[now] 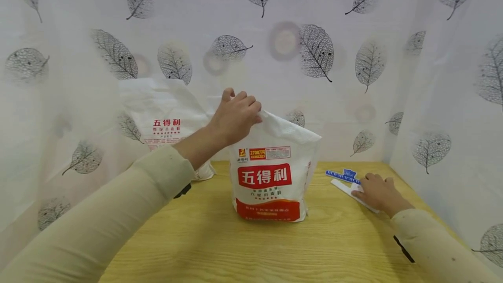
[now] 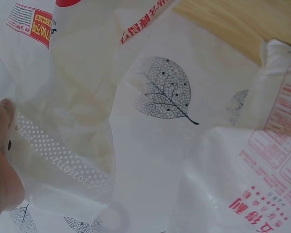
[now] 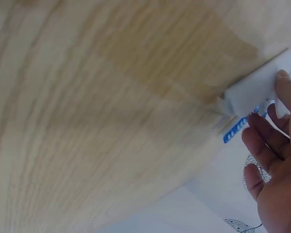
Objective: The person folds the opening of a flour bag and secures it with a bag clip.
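A white flour bag (image 1: 271, 134) with red printing stands upright on the table, its upper part slanting down to the right. My left hand (image 1: 236, 117) grips its top edge, fingers curled over; in the left wrist view the bag's see-through side and dotted seam (image 2: 58, 150) hang beside the thumb. At the right, my right hand (image 1: 380, 192) pinches a white bag clip (image 3: 257, 90) between thumb and fingers, low over the tabletop. A blue bag clip (image 1: 334, 175) lies just behind the white one, close to the fingertips.
Another white flour bag (image 1: 165, 99) stands behind and to the left, partly hidden by my left arm. The wood-grain table (image 1: 188, 239) ends at a pale leaf-patterned curtain (image 1: 243, 64) at the back and sides.
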Demonstrator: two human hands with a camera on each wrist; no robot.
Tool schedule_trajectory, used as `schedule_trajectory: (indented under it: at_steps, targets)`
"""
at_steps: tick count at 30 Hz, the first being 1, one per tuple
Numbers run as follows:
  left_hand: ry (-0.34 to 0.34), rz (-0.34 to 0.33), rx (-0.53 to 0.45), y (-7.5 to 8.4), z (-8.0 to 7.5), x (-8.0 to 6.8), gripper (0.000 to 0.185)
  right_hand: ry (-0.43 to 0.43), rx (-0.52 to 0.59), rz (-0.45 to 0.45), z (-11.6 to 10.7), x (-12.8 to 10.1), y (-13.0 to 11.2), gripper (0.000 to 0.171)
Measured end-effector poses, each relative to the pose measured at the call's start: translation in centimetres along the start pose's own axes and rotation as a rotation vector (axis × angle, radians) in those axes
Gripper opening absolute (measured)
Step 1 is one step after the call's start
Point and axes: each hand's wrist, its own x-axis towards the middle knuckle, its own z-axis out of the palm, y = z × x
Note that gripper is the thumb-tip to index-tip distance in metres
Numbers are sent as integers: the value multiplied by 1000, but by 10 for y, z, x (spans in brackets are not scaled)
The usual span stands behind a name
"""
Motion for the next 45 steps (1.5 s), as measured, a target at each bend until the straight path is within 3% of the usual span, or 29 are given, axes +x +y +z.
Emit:
schedule_trajectory:
  at_steps: [5, 10, 13, 16, 21, 28, 32, 39, 45]
  targets:
    - [-1, -10, -5, -1, 0, -1, 29, -3, 107, -53, -8, 8, -4, 29]
    - [16, 1, -16, -2, 1, -1, 27, 32, 156, -84, -22, 10, -12, 35]
    - [26, 13, -13, -1, 1, 0, 27, 105, 119, -139, -31, 12, -15, 40]
    - [14, 12, -11, 0, 1, 0, 27, 189, 98, -206, -43, 14, -21, 32]
    - [4, 2, -12, -2, 2, -1, 28, 297, 126, -232, -74, 16, -29, 30]
    - [5, 5, -27, -1, 2, 1, 29, 560, 120, -310, -114, 17, -30, 27]
    - [6, -6, -33, -1, 0, 1, 29, 652, 143, -366, -138, 18, -36, 25]
    - [20, -3, -44, -1, 0, 1, 29, 680, 170, -429, -174, 13, -51, 23]
    - [15, -2, -41, -1, 3, 2, 29, 593, 245, -416, -189, 4, -65, 20]
